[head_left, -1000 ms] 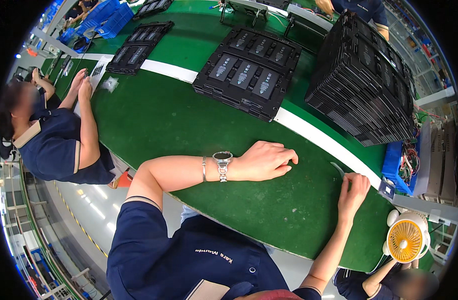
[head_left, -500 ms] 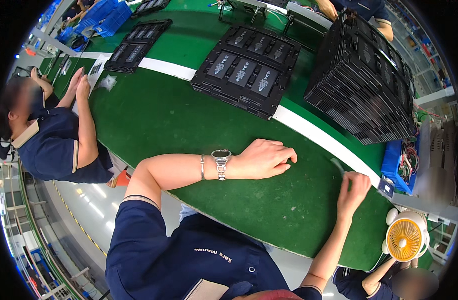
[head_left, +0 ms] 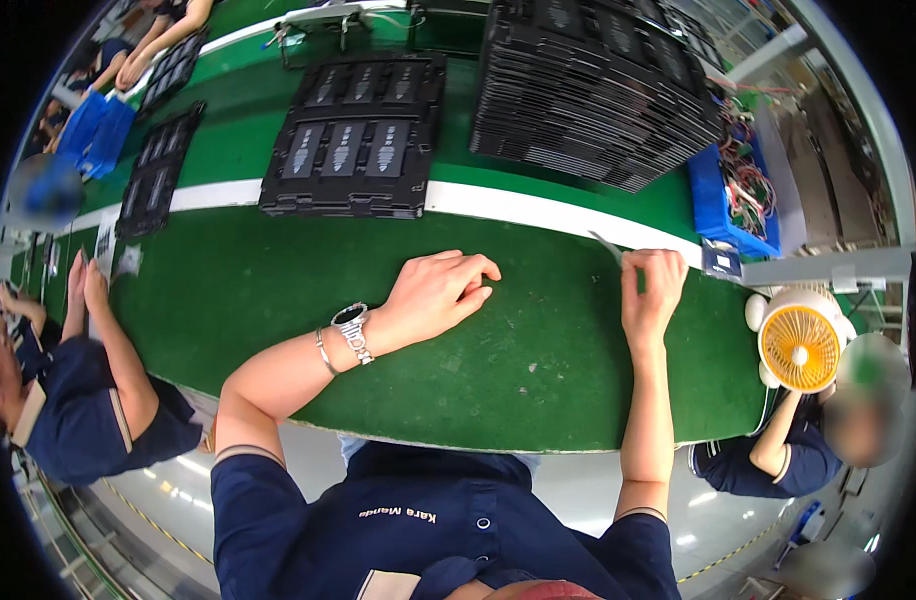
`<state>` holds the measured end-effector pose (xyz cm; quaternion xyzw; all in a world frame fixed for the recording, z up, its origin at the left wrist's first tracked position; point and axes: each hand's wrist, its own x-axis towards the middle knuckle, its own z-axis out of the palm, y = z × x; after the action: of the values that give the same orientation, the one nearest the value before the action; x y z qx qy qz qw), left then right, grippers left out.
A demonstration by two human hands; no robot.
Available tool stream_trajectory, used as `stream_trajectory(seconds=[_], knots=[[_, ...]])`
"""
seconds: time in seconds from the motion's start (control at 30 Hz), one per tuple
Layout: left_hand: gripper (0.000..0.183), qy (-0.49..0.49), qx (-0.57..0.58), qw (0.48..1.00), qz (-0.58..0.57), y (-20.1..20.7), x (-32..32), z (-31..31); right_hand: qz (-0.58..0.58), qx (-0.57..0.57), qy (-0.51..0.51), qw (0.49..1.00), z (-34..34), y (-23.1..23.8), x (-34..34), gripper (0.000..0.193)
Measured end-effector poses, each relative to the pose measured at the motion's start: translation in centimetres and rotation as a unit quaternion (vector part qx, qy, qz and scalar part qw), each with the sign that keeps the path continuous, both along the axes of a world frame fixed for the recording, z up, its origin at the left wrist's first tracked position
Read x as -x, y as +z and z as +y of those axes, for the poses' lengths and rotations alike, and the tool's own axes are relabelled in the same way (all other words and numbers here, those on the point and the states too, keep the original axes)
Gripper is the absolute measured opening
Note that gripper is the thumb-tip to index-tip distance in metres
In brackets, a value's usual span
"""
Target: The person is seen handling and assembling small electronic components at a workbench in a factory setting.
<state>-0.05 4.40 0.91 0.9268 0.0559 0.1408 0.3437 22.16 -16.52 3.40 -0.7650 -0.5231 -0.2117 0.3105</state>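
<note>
"Scanning my feed from the left, I get a co-worker [head_left: 73,415] in a navy shirt, blue crates [head_left: 106,140] farther off, and a slanting black tray [head_left: 143,222] on the green tabletop [head_left: 518,400]."

"What sits beside that?"

"Another black tray [head_left: 338,208] bearing flat dark pieces [head_left: 343,150], lying across the white band [head_left: 538,212]. Nearer me, a silver watch [head_left: 351,322] circles the wrist of the left hand [head_left: 433,297]."

"How are my hands?"

"The left is half open, fingers loosely curled, thumb apart, with nothing I can see in its hold. Beyond the band stands a tall stack of trays [head_left: 578,120]. Then a thin grey strip [head_left: 608,243] pokes from the right hand [head_left: 654,290], toward the band. That hand is closed to a pinch, thumb and forefinger on the strip's end. I can't tell what the strip is."

"And far right?"

"A blue box [head_left: 711,200] of tangled wires [head_left: 746,190], a small dark packet [head_left: 721,260] just beside it, and a yellow-and-white fan [head_left: 800,347]. Another person [head_left: 793,465] is below the fan."
</note>
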Motion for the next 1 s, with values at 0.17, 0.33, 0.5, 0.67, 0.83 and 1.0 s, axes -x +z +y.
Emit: stream_trajectory(seconds=[0.17,0.33,0.5,0.67,0.83,1.0], knots=[[0.015,0.004,-0.012,1.0,0.021,0.5,-0.5,-0.2,0.022,0.067,0.012,0.997,-0.8,-1.3,-0.8,0.012],[0.015,0.007,-0.014,1.0,0.02,0.3,-0.1,-0.2,0.018,0.115,-0.024,0.993,-0.7,-1.2,0.1,0.011],[0.014,0.002,-0.025,0.999,0.037,0.4,-0.2,-0.2,0.022,0.012,-0.07,0.997,-1.9,-0.2,-0.9,0.011],[0.015,0.004,-0.002,1.0,0.009,0.2,-0.2,-0.3,0.249,0.028,-0.189,0.949,-3.6,-2.6,-4.1,0.004],[0.014,0.002,-0.004,1.0,0.015,0.5,-0.4,-0.5,0.358,0.015,-0.208,0.91,-5.2,-3.5,-6.0,0.006],[0.014,0.001,-0.016,1.0,0.027,0.7,-0.4,-0.6,0.29,0.077,-0.257,0.919,-5.7,-3.7,-6.5,0.007]])
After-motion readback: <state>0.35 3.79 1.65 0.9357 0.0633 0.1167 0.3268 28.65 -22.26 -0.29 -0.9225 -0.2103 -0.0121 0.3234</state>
